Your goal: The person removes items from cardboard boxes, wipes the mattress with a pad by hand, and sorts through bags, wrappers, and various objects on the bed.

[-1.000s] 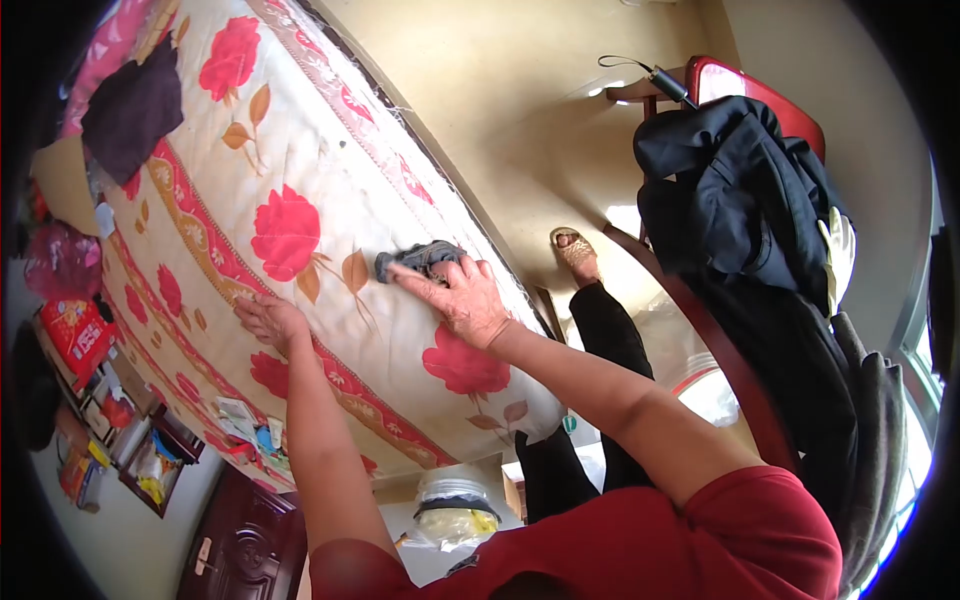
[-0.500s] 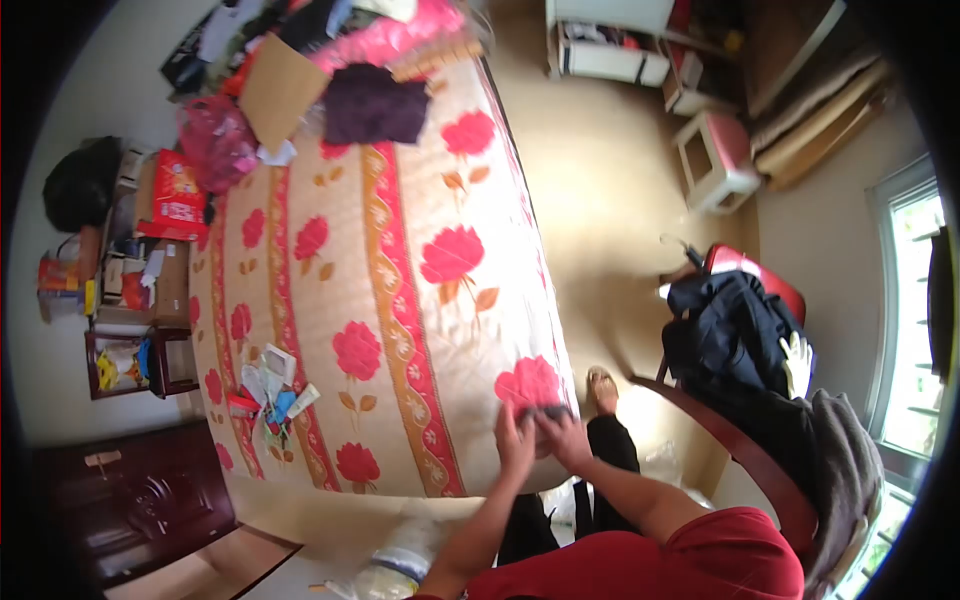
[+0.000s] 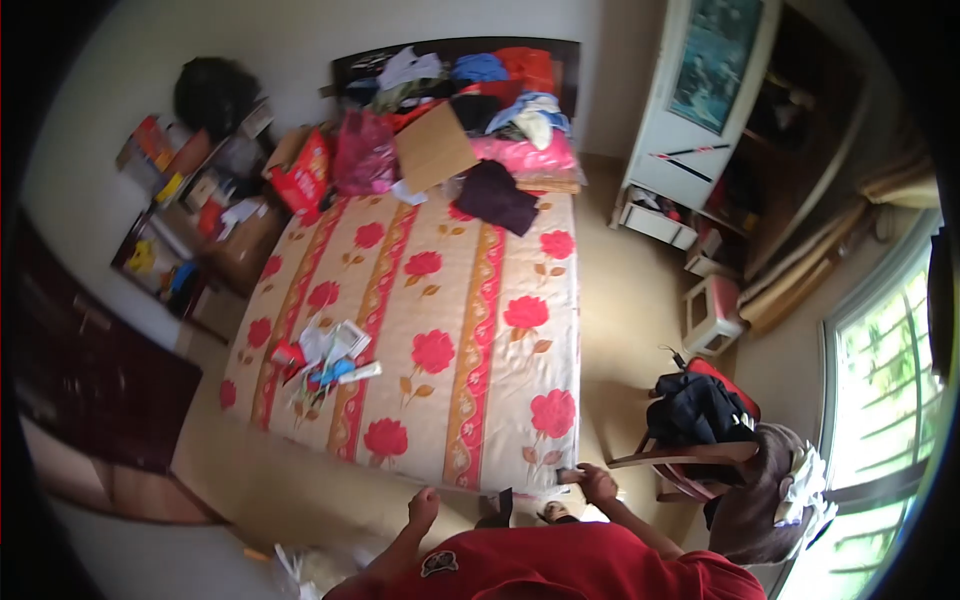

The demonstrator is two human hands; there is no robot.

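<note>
My right hand (image 3: 598,484) is at the near right corner of the flower-patterned bed (image 3: 500,400), its fingers closed around a small dark item (image 3: 570,476) that is too small to make out. My left hand (image 3: 424,505) hangs just off the near edge of the bed, fingers curled together, with nothing visible in it. A dark purple cloth (image 3: 497,197) lies toward the far end of the bed, beside a brown cardboard piece (image 3: 436,147).
Clothes (image 3: 410,70) are heaped by the headboard. Small packets (image 3: 325,350) lie on the bed's left part. A chair (image 3: 690,456) with dark clothes stands at right, a cabinet (image 3: 690,110) at back right, boxes (image 3: 235,240) at left.
The view has lifted and now takes in the whole bed. My hands have moved apart and back to the bed's near edge; the small dark item has left the sheet with my right hand.
</note>
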